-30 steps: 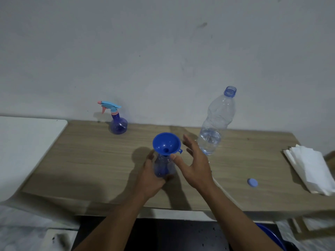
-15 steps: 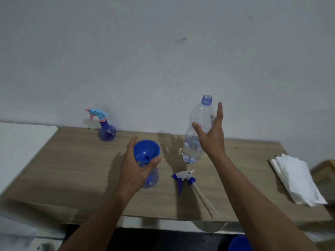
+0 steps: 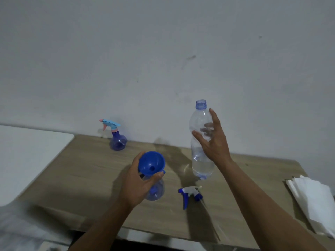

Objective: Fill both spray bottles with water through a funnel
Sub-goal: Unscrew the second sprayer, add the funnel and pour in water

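On the wooden table, near its front edge, our left hand grips the blue funnel just under its rim. The thumb is on one side and the fingers on the other, steadying it in the neck of the open spray bottle. A second ago this hand held the bottle's body lower down, so the grip has moved up.

Our right hand, which was beside the funnel, has crossed to the water bottle. The thumb lies across the front, the fingers curl behind and show through the plastic, and the index finger lies straight up the side. The bottle is uncapped, with water only in its lower part. We cannot tell whether its base has left the table.

The detached trigger head lies just right of the open spray bottle. The second spray bottle stands by the wall, well apart, with its trigger on.

Judgement: the funnel is seated and the water is in hand, so the first pour comes next. We cannot confirm that either bottle is filled.
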A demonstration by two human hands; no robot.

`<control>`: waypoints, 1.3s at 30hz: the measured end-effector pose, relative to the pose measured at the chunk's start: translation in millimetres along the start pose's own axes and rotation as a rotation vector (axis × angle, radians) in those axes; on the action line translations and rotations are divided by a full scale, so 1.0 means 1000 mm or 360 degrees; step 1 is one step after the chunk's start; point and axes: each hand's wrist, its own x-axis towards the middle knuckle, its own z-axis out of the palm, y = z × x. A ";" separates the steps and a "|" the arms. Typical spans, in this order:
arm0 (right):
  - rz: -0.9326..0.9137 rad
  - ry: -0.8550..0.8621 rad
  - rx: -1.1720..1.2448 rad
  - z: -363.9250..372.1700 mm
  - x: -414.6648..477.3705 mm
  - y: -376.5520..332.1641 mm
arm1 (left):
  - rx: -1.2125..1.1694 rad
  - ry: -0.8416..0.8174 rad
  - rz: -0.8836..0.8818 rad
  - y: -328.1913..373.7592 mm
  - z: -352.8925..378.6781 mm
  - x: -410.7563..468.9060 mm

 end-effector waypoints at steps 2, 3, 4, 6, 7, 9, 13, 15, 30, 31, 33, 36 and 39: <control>-0.0098 -0.0202 -0.0076 -0.012 0.009 -0.022 | -0.0010 -0.0003 -0.0010 0.005 0.000 0.001; -0.0141 -0.0319 -0.0120 -0.017 0.013 -0.034 | -0.0021 -0.0009 -0.0018 0.007 0.000 0.001; -0.0182 -0.0443 -0.0179 -0.022 0.015 -0.046 | -0.0031 -0.0016 -0.0021 0.008 -0.001 0.001; -0.0258 -0.0693 -0.0324 -0.028 0.018 -0.066 | -0.0040 -0.0033 -0.0018 0.008 0.000 0.002; -0.0291 -0.0816 -0.0386 -0.030 0.017 -0.075 | -0.0035 -0.0037 -0.0021 0.008 -0.001 0.001; -0.0349 -0.1041 -0.0507 -0.031 0.014 -0.088 | -0.0008 -0.0046 -0.0009 0.008 -0.003 0.002; -0.0371 -0.1475 -0.0858 -0.028 0.003 -0.098 | -0.0033 -0.0033 -0.0034 0.007 -0.003 0.002; -0.0317 -0.1618 -0.1055 -0.026 -0.003 -0.098 | -0.0041 -0.0019 -0.0032 0.005 -0.002 0.003; -0.0221 -0.1823 -0.1589 -0.019 -0.011 -0.099 | -0.0083 -0.0030 -0.0028 -0.004 -0.003 0.007; -0.0227 -0.1822 -0.1599 -0.018 -0.011 -0.099 | -0.0082 -0.0031 -0.0028 -0.004 -0.003 0.007; -0.0228 -0.1821 -0.1601 -0.017 -0.010 -0.100 | -0.0076 -0.0038 -0.0017 -0.004 -0.003 0.007; -0.0252 -0.1825 -0.1627 -0.016 -0.008 -0.100 | -0.0083 -0.0038 -0.0008 -0.004 -0.002 0.006; -0.0283 -0.1831 -0.1668 -0.015 -0.006 -0.100 | -0.0082 -0.0038 -0.0011 -0.004 -0.002 0.006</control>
